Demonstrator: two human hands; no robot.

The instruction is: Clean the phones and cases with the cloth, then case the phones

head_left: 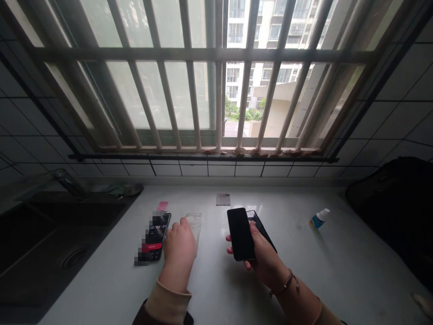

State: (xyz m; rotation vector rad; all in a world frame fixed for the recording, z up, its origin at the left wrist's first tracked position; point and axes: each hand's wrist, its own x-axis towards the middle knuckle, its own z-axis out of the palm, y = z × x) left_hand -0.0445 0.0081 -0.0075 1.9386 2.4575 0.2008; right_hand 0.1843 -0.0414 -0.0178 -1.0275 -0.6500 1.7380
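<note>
My right hand [264,255] grips a black phone [240,234] with a dark screen, held above the countertop. Under it, on the counter, lies a second dark flat piece [263,228], partly hidden by the phone and hand. My left hand [179,243] is closed on a clear phone case [195,225] that rests on the counter. Just left of that hand lies another phone [158,234] with a lit timer screen.
A pale countertop [331,266] runs under a barred window [216,76]. A dark sink [50,239] sits at the left. A small white and blue bottle [318,219], a pink slip [162,206], a small grey square [223,199] and a black bag [399,203] are around.
</note>
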